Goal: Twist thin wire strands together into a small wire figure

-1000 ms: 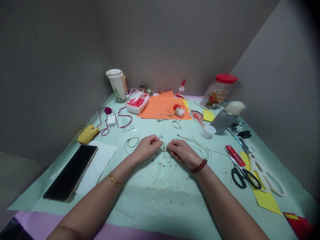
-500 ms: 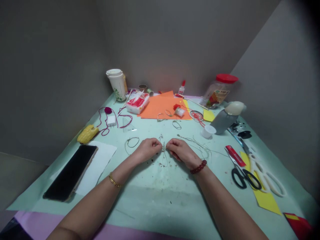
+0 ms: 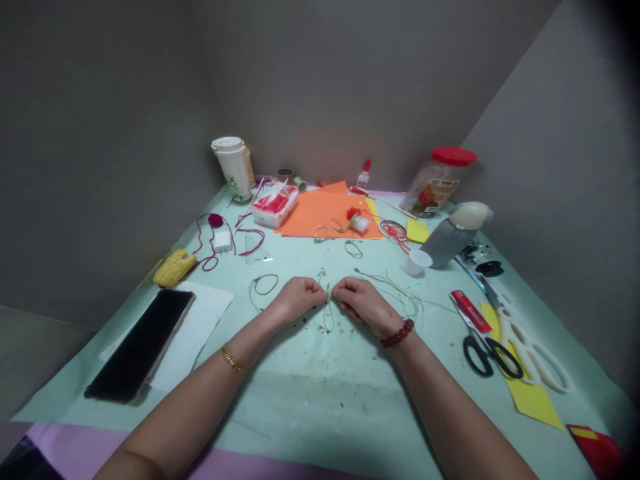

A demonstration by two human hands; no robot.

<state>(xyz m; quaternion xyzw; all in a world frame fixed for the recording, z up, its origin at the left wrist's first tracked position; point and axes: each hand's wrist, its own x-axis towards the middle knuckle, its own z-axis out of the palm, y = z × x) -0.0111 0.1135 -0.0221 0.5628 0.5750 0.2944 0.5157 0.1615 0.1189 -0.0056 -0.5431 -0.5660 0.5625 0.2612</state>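
Between my fingertips is a thin green cord [image 3: 329, 319], knotted at the top with a loop hanging down toward the table. My left hand [image 3: 301, 293] pinches it from the left, thumb against index finger. From the right, my right hand [image 3: 357, 299] pinches the same cord, its fingers curled. The knot itself is too small to make out in detail. Small scraps lie beneath both hands. A coiled cord loop [image 3: 267, 285] rests left of my left hand, and a bundle of loose cords [image 3: 400, 293] lies beyond my right wrist.
On the right lie black-handled scissors [image 3: 493, 353], white-handled scissors [image 3: 535, 353] and a grey bottle [image 3: 447, 240]. A phone [image 3: 143, 347] lies on white paper at left. Orange paper [image 3: 315, 210], a tissue pack [image 3: 275, 208], a white cup [image 3: 234, 170] and a red-lidded jar [image 3: 433, 187] stand farther back.
My left hand has shifted very slightly to the right, closer to my right hand. Both hands keep their pinch on the cord.
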